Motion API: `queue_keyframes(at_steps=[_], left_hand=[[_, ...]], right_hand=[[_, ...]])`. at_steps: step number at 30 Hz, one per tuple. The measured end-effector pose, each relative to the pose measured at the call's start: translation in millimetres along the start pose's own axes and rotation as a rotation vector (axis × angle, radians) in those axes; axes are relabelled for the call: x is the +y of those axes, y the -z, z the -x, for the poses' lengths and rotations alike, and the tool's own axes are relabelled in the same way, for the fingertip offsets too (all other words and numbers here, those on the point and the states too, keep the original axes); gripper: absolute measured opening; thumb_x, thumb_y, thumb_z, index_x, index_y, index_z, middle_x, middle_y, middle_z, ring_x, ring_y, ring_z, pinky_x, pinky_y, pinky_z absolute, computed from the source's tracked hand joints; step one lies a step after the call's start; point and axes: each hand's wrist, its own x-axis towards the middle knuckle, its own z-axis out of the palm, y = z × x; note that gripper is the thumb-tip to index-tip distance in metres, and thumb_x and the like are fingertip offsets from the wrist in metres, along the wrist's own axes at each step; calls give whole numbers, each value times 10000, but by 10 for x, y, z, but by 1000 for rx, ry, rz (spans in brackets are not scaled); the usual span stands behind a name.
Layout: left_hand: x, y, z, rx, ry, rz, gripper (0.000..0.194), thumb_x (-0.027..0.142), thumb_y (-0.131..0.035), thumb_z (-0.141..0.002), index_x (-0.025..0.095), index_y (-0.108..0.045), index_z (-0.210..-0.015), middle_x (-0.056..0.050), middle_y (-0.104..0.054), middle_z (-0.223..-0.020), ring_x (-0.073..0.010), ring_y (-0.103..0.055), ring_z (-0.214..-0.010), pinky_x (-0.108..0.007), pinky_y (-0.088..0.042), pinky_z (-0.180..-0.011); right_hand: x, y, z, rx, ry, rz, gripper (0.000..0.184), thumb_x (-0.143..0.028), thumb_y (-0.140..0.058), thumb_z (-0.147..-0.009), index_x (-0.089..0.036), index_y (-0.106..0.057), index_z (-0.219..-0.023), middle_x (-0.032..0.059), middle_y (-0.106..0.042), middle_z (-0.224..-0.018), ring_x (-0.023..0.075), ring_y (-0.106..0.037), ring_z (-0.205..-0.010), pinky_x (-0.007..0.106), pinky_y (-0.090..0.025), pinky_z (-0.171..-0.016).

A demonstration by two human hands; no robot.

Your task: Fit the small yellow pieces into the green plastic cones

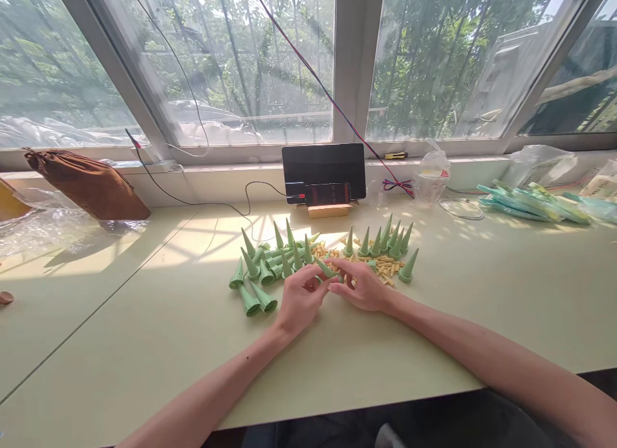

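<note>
Green cone (326, 267): up at the fingers of both hands, on the near side of the black tablet (322, 165).
Cone's long way: slanted, thin tip toward the black tablet and a bit left; fingers hide the fat end.
Left hand (303, 299): pinching the cone.
Right hand (362, 287): fingertips at the cone; I can't tell if they squeeze.
Closer hand: neither, both are there.
Yellow bits (387, 267): piled between the black tablet and the hands.
</note>
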Motion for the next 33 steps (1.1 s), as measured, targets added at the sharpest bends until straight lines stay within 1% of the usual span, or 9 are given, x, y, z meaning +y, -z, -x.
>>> queue_keyframes(at_steps=[3, 8, 10, 15, 20, 24, 27, 30, 33], left_hand=[[12, 1, 7, -13, 15, 36, 152, 312, -714, -794, 161, -703, -805, 30, -526, -588, -66, -417, -455, -198, -339, -425], [-13, 0, 16, -19, 40, 71, 164, 320, -726, -784, 162, -694, -807, 30, -559, -576, -69, -429, -451, -195, -348, -421], [-21, -1, 13, -26, 57, 89, 165, 321, -727, -783, 163, -685, -803, 38, -551, -556, -69, -434, -443, -191, -348, -415], [-9, 0, -2, -48, 90, 136, 198, 320, -732, -777, 157, -641, -711, 49, -519, -503, -66, -436, -421, -182, -344, -402], [-6, 6, -4, -51, 101, 138, 186, 328, -717, -794, 159, -660, -739, 47, -518, -500, -68, -443, -432, -180, -351, -408], [-23, 5, 7, -37, 84, 102, 167, 325, -725, -786, 163, -696, -816, 27, -569, -572, -75, -461, -464, -187, -365, -422], [-37, -4, 16, -32, 60, 77, 193, 336, -714, -797, 164, -718, -883, -17, -655, -727, -83, -496, -509, -200, -404, -451], [-43, -17, 16, -29, 30, 68, 208, 352, -692, -815, 159, -733, -884, -54, -690, -872, -89, -517, -541, -214, -428, -470], [-26, -25, 12, -27, 18, 56, 207, 349, -674, -830, 158, -744, -871, -47, -685, -834, -86, -500, -522, -214, -414, -457]], right_hand=[[7, -3, 2, -20, 22, 6, 553, -481, -637, -875, -177, -529, -1324, 62, -686, -963, 85, -488, -522, 224, -462, -523], [-9, 11, -6, -10, 41, -6, 573, -467, -683, -842, -175, -537, -1312, 39, -680, -891, 75, -474, -492, 210, -452, -487], [-20, 18, -9, -11, 43, -20, 573, -452, -692, -835, -172, -535, -1310, 41, -682, -905, 70, -476, -488, 208, -457, -484], [-42, 21, -7, -29, 40, -46, 576, -414, -709, -820, -174, -523, -1308, 73, -687, -1038, 57, -503, -490, 210, -488, -504], [-57, 5, -4, -11, 61, -29, 519, -319, -690, -830, -169, -524, -1298, 63, -692, -1012, 57, -515, -492, 206, -487, -501], [-73, -15, -5, 13, 75, 8, 462, -255, -643, -852, -176, -526, -1292, 69, -692, -1035, 68, -520, -516, 212, -489, -509], [-68, -34, -4, 21, 107, 47, 427, -214, -608, -867, -200, -526, -1285, 63, -695, -1061, 81, -540, -551, 216, -490, -532], [-46, -49, 0, 27, 130, 81, 424, -201, -604, -865, -206, -520, -1281, 70, -697, -1093, 85, -539, -536, 229, -490, -545], [-28, -57, 6, 10, 138, 96, 416, -208, -596, -876, -200, -506, -1282, 69, -703, -1064, 88, -543, -526, 230, -487, -547]])
